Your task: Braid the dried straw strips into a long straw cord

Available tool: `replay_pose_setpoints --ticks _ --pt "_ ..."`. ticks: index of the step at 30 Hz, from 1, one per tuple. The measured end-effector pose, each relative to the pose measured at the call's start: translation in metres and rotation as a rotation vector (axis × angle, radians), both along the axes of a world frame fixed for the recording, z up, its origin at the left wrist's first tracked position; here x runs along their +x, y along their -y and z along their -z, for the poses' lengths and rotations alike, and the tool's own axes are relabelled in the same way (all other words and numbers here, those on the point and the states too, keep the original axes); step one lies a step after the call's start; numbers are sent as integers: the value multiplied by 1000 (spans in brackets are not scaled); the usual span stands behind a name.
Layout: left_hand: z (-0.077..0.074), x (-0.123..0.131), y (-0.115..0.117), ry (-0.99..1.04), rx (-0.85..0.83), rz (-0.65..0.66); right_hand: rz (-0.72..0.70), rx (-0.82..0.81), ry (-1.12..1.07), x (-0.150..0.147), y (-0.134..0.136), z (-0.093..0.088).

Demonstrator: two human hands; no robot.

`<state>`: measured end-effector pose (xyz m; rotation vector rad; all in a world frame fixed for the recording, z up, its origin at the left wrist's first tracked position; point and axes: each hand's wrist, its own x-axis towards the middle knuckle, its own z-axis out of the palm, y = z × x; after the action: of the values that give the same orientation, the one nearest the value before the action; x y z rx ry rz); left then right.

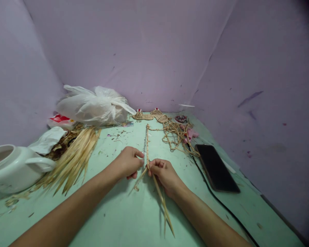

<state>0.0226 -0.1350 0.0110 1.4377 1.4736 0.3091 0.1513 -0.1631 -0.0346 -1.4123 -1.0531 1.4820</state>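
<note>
A thin braid of straw-coloured dried fibre [147, 145] runs up the middle of the green tabletop. At its lower end my right hand [164, 175] is closed, pinching the braid between thumb and fingers. Loose flat strands [161, 199] hang from that pinch toward me, and one shorter strand slants down to the left. Just left of the braid is my left hand [128, 163], its thumb and fingers apart and slightly curled, with nothing visible in them. Beyond the braid's upper end, a cord leads right into a tangled heap of braided cord [176, 135].
Dried strips [76, 157] lie left, beside a white ceramic pot [12, 168] on its side. A white plastic bag [95, 106] sits at the back wall near woven sandal-shaped pieces [142, 116]. On the right are a phone [216, 168] and black cable [213, 193].
</note>
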Motion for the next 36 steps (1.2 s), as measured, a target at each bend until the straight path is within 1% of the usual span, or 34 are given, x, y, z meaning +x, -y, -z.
replay_pose_setpoints --ticks 2,3,4,6,7,10,12,13,16,18,21,23,25,28,31,32,34,36 --pt "7 -1 -5 224 -197 34 -13 16 -10 0 -1 0" --pt "11 0 -6 293 -240 64 -28 28 -16 1 -2 1" --pt "14 1 -6 318 -247 83 -50 44 -9 2 -3 2" --pt "19 2 -6 250 -210 101 -125 88 54 5 -6 3" --pt "21 2 -7 197 -182 115 -171 128 119 8 -7 3" --pt "23 2 -10 102 -95 162 -285 346 440 17 -7 1" --pt "24 1 -12 89 -12 189 -322 499 687 21 -6 -2" --pt "24 1 -12 84 25 200 -340 551 790 23 -5 -4" --pt "23 2 -12 47 64 208 -409 617 987 22 -2 -8" --pt "22 4 -9 43 40 168 -427 643 1073 20 1 -11" --pt "23 9 -4 64 4 75 -347 613 1200 16 6 -16" --pt "25 13 -1 72 1 22 -266 535 1243 12 12 -20" --pt "26 16 1 106 -28 -26 -232 473 1236 8 18 -21" --pt "26 16 2 225 -175 -76 -287 488 1228 0 26 -17" --pt "24 13 1 312 -303 -54 -357 540 1277 -7 33 -10" --pt "23 12 1 328 -307 -41 -372 550 1291 -9 34 -8" --pt "22 10 0 342 -258 -21 -397 581 1275 -8 34 -9" --pt "21 8 -1 339 -187 6 -393 588 1189 -3 31 -13"
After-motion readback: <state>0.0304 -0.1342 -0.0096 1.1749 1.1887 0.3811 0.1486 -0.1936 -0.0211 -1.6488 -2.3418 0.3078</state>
